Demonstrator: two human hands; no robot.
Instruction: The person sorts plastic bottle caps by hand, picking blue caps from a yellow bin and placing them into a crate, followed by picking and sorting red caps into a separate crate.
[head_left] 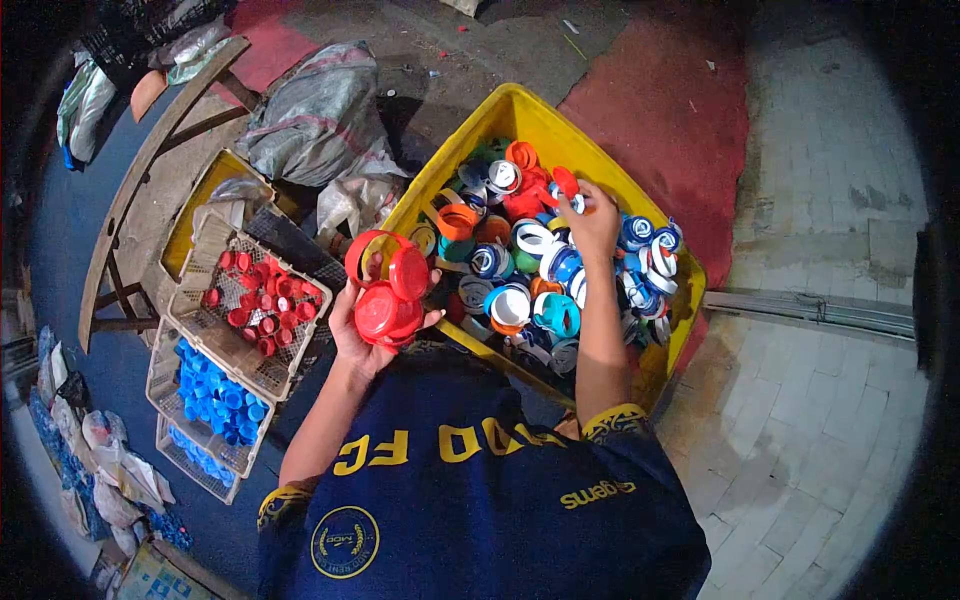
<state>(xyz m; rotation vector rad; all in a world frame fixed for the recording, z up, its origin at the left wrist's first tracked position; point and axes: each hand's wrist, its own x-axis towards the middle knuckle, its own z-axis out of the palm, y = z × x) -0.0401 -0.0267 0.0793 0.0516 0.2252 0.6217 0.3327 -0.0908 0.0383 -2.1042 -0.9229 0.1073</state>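
My left hand [358, 335] is closed around several red plastic lids [390, 310], a red ring-shaped one among them, held near the bin's left corner. My right hand [594, 222] is inside the yellow bin [440, 160], its fingers pinching a red lid [565, 182] above the pile. Beneath the right hand lie loose plastic lids [530, 238] in white, blue, orange, teal and red. Part of what the right fingertips touch is hidden by the hand.
To the left, a crate [200, 300] holds small red caps [265, 305]. Below it, another crate [165, 385] holds blue caps [215, 395]. A grey sack [320, 120] stands behind, beside a wooden frame [165, 140]. Grey tiles [815, 400] cover the floor at right.
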